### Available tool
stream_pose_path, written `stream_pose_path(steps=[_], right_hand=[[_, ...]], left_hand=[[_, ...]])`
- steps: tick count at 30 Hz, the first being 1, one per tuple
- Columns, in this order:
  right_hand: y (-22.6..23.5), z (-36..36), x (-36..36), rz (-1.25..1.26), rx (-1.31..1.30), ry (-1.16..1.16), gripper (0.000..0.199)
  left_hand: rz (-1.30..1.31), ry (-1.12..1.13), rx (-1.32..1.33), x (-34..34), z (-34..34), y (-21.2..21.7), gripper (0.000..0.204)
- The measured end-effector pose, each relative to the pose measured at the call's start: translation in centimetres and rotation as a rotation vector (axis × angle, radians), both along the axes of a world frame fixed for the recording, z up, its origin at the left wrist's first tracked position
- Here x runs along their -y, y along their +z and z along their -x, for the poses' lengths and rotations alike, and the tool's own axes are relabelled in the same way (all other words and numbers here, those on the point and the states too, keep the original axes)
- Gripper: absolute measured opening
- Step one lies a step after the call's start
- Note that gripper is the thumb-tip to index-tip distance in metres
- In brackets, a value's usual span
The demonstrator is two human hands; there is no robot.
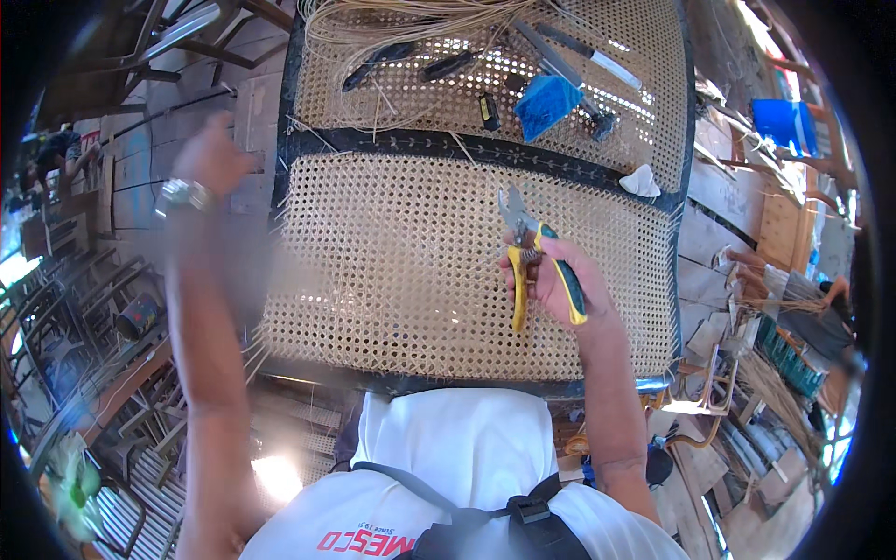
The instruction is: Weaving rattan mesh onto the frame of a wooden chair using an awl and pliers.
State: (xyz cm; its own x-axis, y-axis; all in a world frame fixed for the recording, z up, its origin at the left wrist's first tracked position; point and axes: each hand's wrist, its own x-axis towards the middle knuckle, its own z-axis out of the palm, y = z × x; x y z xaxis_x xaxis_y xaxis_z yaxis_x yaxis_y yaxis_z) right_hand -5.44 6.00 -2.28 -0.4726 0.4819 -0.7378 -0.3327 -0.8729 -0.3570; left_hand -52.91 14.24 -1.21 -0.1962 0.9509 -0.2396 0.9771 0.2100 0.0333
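Observation:
My right hand grips pruning shears with yellow and dark green handles. Their blades point away from me, over the woven cane panel. The handles are spread apart. Off the panel's left side, my left hand is raised, a metal-banded watch on its wrist. Motion smears its fingers, so I cannot see whether they hold anything. Loose cane ends stick out along the panel's left edge. A dark frame bar with a pale leaf pattern divides the front panel from the far cane panel.
On the far panel lie a coil of cane strands, a blue piece, a hammer, a white-and-dark knife-like tool and black-handled tools. White crumpled material rests by the bar. Another person is at right; wooden frames crowd the left.

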Motion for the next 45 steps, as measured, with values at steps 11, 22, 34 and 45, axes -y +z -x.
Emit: stream_pose_path(steps=[11,22,34,45], right_hand=[[-2.0,4.2,-4.3,-0.028,0.262,0.205,0.038],[-2.8,5.1,-6.0,-0.124,0.234,0.199,0.032],[-2.0,4.5,-5.3,-0.496,0.541,0.466,0.043],[-3.3,-3.6,-7.5,-1.474,1.612,0.879,0.066]], left_hand=[[0.044,0.093,0.66,-2.0,-22.2,-9.1,0.046],[0.133,0.141,0.656,-2.7,-21.3,-11.9,0.037],[0.163,0.34,0.795,-2.0,-19.1,-5.9,0.038],[-0.173,0.137,0.088,5.1,-6.1,-2.4,0.061]])
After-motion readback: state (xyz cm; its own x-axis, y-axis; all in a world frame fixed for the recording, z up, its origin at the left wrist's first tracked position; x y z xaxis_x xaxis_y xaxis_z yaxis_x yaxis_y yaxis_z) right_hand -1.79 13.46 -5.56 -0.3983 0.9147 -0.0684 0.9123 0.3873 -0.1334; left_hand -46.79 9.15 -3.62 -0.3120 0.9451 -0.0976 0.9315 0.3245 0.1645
